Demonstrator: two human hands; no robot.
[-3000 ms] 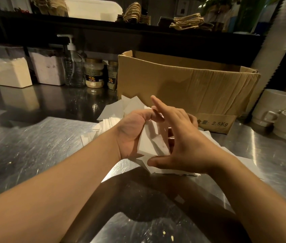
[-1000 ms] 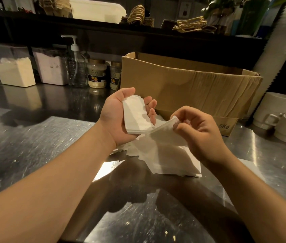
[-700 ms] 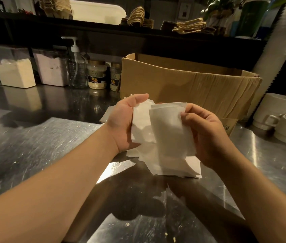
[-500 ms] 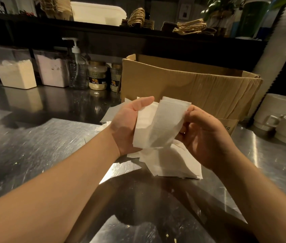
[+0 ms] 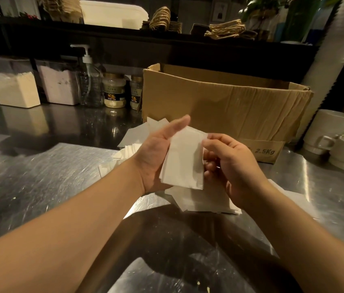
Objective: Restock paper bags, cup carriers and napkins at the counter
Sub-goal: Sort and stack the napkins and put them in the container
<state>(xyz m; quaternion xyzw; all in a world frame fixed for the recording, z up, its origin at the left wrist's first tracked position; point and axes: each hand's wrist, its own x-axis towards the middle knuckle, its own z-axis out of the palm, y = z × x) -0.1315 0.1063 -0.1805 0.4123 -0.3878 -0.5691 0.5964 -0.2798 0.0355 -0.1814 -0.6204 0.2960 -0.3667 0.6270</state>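
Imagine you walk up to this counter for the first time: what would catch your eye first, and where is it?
First, the small stack of white napkins at centre, gripped between the left hand and right hand above loose napkins on the steel counter. Just behind stands an open cardboard box, with white cups at far right.

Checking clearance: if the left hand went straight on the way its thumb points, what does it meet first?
Probably the cardboard box: the left hand, holding the folded napkins, points its thumb up and away toward the box's front wall. Depth is unclear.
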